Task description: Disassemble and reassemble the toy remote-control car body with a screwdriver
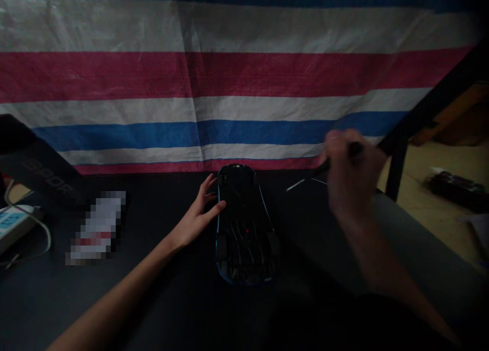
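A toy car (244,213) lies upside down on the dark table, its black underside up and thin blue body edges showing; a small red dot glows or shines near its lower middle. At the car's left side is my left hand (200,203), fingers spread, with the thumb and fingertips against its edge. My right hand (349,172) is raised to the right of the car, closed around a screwdriver (297,185). The metal shaft points left and down, apart from the car. Motion blurs this hand, and most of the handle is hidden in it.
A striped plastic sheet (244,76) hangs behind the table (160,310). On the left are a dark box (42,162) lettered "SPOR", a white power strip (15,226) with a cord, and a pixelated white-and-red item (97,226). A dark frame post (399,167) stands right.
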